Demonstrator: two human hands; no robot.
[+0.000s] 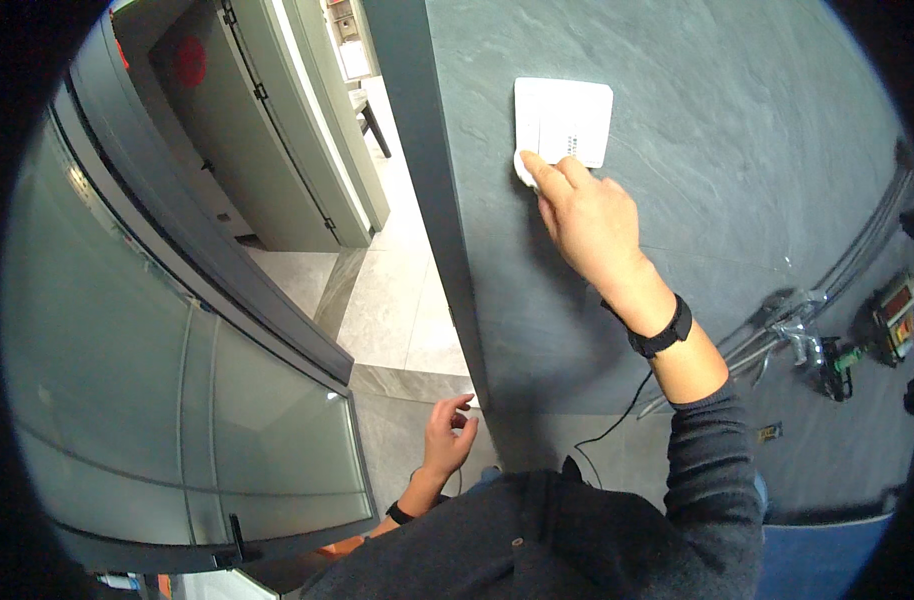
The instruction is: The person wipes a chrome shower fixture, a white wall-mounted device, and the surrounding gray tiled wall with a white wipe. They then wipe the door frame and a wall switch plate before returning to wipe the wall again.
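Note:
A white square panel [577,112] with small dark marks is on the dark grey stone-patterned surface [677,60]. At its lower left corner my right hand [589,215] is closed on a small white piece [523,170], pressed at the panel's edge. Its kind cannot be made out, as my fingers cover most of it. Lower down, my left hand [447,436] hangs near the bottom of the doorway, fingers loosely bent and apart, with nothing in it. Both wrists carry black bands.
On the left stands a frosted glass door [107,330] with a dark frame. Beyond the doorway are a grey door [247,130] and pale floor tiles [397,310]. Grey pipes [827,290] and plastic-wrapped parts lie at the right. A black cord [617,428] hangs near my body.

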